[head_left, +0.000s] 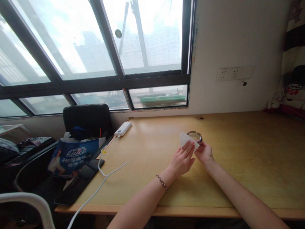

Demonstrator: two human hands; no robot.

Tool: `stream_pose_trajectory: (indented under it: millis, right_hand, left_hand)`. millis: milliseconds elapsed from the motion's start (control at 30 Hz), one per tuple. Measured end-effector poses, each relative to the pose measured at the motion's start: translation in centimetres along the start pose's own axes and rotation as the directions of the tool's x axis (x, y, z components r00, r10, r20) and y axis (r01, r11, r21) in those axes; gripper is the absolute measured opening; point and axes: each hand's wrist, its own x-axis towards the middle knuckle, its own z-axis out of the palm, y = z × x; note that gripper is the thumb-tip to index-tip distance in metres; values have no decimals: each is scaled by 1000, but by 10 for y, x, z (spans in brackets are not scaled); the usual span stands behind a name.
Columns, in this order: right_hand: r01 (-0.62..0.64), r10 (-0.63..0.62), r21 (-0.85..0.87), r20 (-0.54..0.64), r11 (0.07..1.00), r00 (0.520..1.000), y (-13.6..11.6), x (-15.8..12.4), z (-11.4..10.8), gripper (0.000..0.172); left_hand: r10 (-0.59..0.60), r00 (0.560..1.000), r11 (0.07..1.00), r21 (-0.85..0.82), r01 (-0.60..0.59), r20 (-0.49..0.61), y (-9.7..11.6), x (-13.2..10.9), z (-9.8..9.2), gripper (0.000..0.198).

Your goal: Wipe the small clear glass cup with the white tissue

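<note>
Above the wooden table, my right hand [204, 152] grips the near right edge of a round, shiny, dark-rimmed glass ashtray [200, 136]. Its rim looks wavy, and the table's yellow shows within the ring. My left hand [182, 159], with a beaded bracelet on the wrist, presses a folded white tissue [184, 139] against the ashtray's near left side. The fingers lie together over the tissue, and the thumb is partly hidden. Tissue and fingers cover the lower left part of the ashtray.
On the table [147, 181], a white power bank [123, 129] lies at the far left with a white cable [105, 181] running over the near edge. A black chair [87, 122] holds a blue bag [73, 156] beside the table. Wall sockets [234, 73] are behind, right of the window.
</note>
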Motion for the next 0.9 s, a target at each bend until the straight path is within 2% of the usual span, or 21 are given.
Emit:
stream_pose_trajectory:
  millis: [100,167,267,400,467,567,667,733,800,900]
  right_hand:
    - [33,-34,14,37,999,999,-4,-3,3,19]
    - [2,-5,33,77,999,997,-4,-8,7,18]
    - [-69,64,27,157,997,986,0,-14,12,19]
    - [-87,89,-20,174,996,981,5,-17,17,21]
    - [-57,61,-26,146,998,987,5,-16,16,22]
    - [-4,8,-54,85,999,996,5,-12,12,20]
    - [29,-29,-46,18,999,999,4,-7,6,18]
    - [31,-32,-21,-31,999,999,5,-4,3,18]
    - [15,-16,-4,-67,1000,998,7,-2,0,18]
    - [-19,17,-24,-80,1000,997,11,-2,-2,17]
  left_hand:
    - [-170,983,973,-167,156,-70,-5,-4,9,51]
    - [-298,951,901,-356,250,-86,-8,-7,15,51]
    - [-429,902,699,-645,308,-34,-10,-9,23,47]
    - [-548,836,344,-902,260,32,-10,-5,32,40]
    - [-625,778,154,-966,209,69,-12,-2,37,40]
    - [-748,644,-88,-986,142,160,-20,-1,39,39]
    - [-824,515,-239,-969,62,237,-33,-3,34,35]
    - [-845,465,-304,-953,-14,263,-41,-4,29,31]
    - [-843,466,-339,-938,-71,269,-47,-4,26,29]
    - [-789,560,-331,-943,-37,255,-45,-1,29,30]
